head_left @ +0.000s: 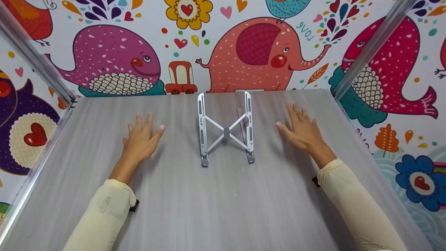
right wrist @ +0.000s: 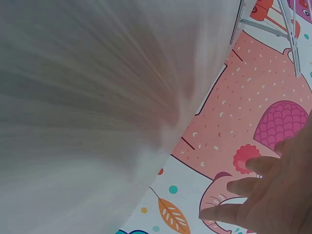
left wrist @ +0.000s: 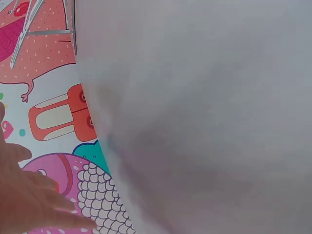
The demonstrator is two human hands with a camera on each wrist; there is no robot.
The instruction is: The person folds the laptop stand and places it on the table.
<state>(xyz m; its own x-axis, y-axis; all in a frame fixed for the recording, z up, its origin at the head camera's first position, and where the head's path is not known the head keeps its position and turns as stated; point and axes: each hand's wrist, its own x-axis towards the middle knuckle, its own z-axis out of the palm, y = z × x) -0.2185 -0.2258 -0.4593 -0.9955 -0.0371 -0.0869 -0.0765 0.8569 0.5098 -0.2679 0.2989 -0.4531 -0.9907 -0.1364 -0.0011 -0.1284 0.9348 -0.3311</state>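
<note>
A silver folding laptop stand (head_left: pixel 226 132) stands unfolded on the grey table, its thin arms crossing at a dark grey hub and two grey feet toward the front. To its left, my left hand (head_left: pixel 140 141) is spread palm down over the tabletop, apart from the stand. On the other side my right hand (head_left: pixel 302 131) is spread the same way, also apart from it and holding nothing. Parts of the stand (left wrist: pixel 46 31) show at the top left of the left wrist view, and its arms (right wrist: pixel 273 29) at the top right of the right wrist view.
The grey wood-grain table (head_left: pixel 223 202) ends at a back wall (head_left: pixel 188 42) printed with cartoon animals. Metal posts (head_left: pixel 369 52) rise at both back corners. A flat strip (head_left: pixel 241 116) lies beneath the stand's right side.
</note>
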